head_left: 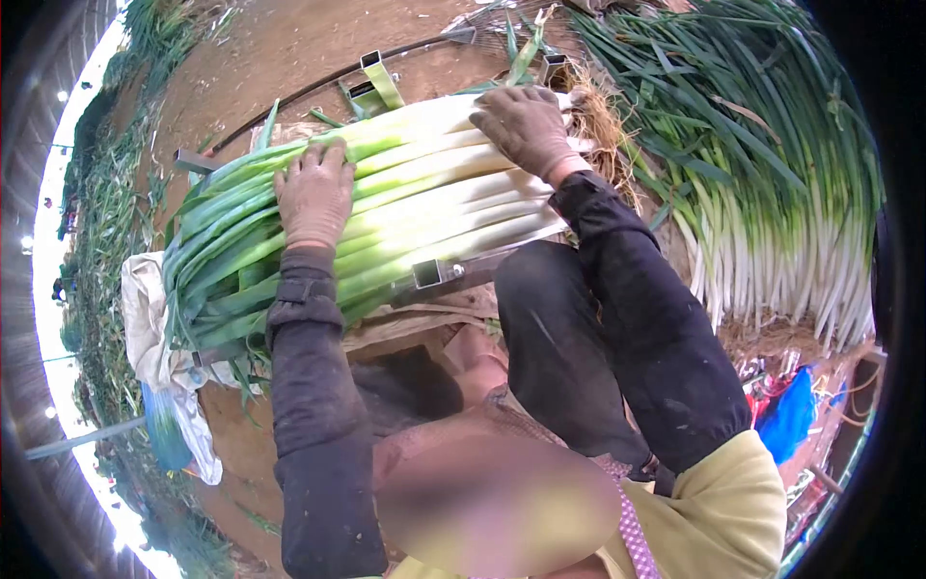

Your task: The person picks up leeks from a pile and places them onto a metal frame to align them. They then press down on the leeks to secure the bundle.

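Note:
A broad layer of large green onions (pixel 424 183) lies side by side across a metal frame (pixel 439 273), white ends to the right and green leaves to the left. My left hand (pixel 316 193), in a dirty work glove, lies flat on the green part with its fingers spread. Over the white stems near the roots (pixel 600 116) rests my right hand (pixel 524 125), also gloved. Its fingers are apart and bend slightly over the far stems; I see nothing lifted in it. The undersides of the stems are hidden.
A big pile of green onions (pixel 762 183) lies on the ground at right, roots toward me. Square metal posts (pixel 381 77) rise at the frame's far side. A pale cloth sack (pixel 147 318) hangs at left, and a blue bag (pixel 786 415) lies at lower right.

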The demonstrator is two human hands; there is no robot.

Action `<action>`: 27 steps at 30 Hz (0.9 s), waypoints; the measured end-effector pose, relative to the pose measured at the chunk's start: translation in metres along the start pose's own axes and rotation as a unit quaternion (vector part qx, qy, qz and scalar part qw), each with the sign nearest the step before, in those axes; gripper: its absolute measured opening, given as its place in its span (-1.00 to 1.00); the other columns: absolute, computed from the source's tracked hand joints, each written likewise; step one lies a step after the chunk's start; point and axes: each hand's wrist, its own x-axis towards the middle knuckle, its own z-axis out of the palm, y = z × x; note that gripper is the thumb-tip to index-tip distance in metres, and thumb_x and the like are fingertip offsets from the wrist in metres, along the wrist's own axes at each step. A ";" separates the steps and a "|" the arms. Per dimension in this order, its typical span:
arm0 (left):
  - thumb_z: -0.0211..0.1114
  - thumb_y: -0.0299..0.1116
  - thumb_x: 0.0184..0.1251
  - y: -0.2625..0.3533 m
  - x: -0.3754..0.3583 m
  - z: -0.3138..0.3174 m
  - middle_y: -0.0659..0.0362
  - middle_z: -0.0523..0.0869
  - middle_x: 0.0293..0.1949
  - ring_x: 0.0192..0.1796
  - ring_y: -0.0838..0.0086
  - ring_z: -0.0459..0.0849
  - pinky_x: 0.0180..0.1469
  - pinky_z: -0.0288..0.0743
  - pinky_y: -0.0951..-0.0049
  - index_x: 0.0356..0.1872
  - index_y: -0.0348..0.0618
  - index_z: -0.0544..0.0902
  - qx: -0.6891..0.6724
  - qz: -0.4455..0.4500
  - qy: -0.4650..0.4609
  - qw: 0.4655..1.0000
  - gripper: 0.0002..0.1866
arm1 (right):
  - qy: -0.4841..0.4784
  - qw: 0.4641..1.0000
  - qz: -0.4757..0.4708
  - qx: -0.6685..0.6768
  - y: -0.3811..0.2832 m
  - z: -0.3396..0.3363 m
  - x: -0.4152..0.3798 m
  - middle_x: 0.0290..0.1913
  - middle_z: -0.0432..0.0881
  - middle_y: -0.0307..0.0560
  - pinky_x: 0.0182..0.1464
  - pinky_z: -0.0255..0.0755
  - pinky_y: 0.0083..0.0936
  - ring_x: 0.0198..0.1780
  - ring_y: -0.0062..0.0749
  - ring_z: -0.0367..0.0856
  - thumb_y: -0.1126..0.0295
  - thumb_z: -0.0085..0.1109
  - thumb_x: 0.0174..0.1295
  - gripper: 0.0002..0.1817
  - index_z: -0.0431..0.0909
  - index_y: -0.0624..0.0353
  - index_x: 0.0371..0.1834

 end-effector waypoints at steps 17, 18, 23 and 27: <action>-0.01 0.20 0.58 0.053 0.008 -0.022 0.02 0.31 0.55 0.61 0.09 0.20 0.58 0.00 -0.28 0.53 0.07 0.33 0.043 0.005 -0.050 0.998 -0.34 | -0.003 0.999 0.017 0.045 0.025 0.014 -0.020 0.06 0.69 -0.19 0.39 0.14 -0.19 0.21 -0.21 0.54 -0.10 0.06 0.45 -0.60 0.69 -0.16 0.11; -0.01 0.22 0.57 0.051 0.019 -0.023 0.02 0.29 0.57 0.62 0.10 0.17 0.59 -0.02 -0.28 0.55 0.07 0.30 0.050 0.002 -0.047 0.998 -0.31 | -0.009 0.999 0.020 0.043 0.025 0.014 -0.020 0.05 0.69 -0.19 0.39 0.15 -0.18 0.21 -0.21 0.54 -0.10 0.06 0.45 -0.60 0.69 -0.16 0.11; -0.14 0.26 0.60 0.049 0.021 -0.010 0.10 0.05 0.68 0.68 0.17 0.05 0.53 0.00 -0.43 0.66 0.06 0.04 0.113 -0.007 -0.124 0.986 -0.21 | -0.014 0.997 0.021 0.069 0.026 0.009 -0.020 0.04 0.70 -0.19 0.36 0.18 -0.20 0.18 -0.21 0.56 -0.09 0.06 0.46 -0.61 0.70 -0.16 0.09; -0.18 0.24 0.61 0.039 0.038 0.024 0.11 -0.06 0.70 0.71 0.19 -0.07 0.51 -0.01 -0.46 0.68 0.12 0.00 0.128 -0.018 -0.134 0.983 -0.23 | -0.086 0.981 0.084 0.154 0.028 0.006 -0.017 0.02 0.73 -0.11 0.28 0.34 -0.13 0.16 -0.17 0.60 0.02 0.08 0.41 -0.62 0.71 -0.11 0.13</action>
